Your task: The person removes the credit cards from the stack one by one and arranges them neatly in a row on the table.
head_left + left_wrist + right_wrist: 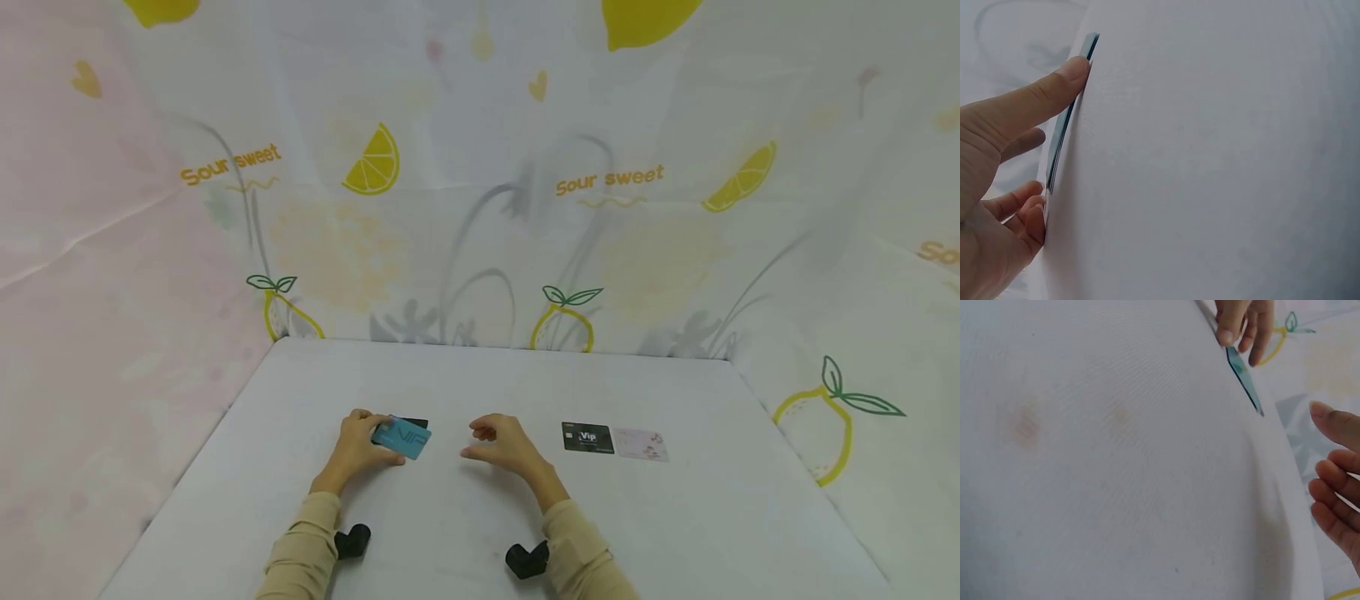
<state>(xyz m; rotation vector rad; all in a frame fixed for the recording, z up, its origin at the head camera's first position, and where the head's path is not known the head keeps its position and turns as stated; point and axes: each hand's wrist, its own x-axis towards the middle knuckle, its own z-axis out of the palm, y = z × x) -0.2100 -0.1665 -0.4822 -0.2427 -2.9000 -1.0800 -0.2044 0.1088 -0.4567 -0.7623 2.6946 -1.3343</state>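
Observation:
My left hand (354,446) holds a light blue card (405,438) with pale lettering by its left end. In the left wrist view the thumb (1074,70) lies along the edge of the blue card (1060,134). A dark card (417,422) shows from behind the blue one's top edge, most of it hidden. To the right, my right hand (504,444) is held over the white table, fingers loosely bent with nothing between them. In the right wrist view its fingertips (1329,472) stand apart from the blue card (1244,378).
A black card (588,437) marked "Vip" lies on the white table (480,375), right of my right hand. Beside it lies a pale pink card (641,445) with a floral print. A lemon-print cloth (465,225) hangs behind the table. Black wrist mounts (527,560) sit at both sleeves.

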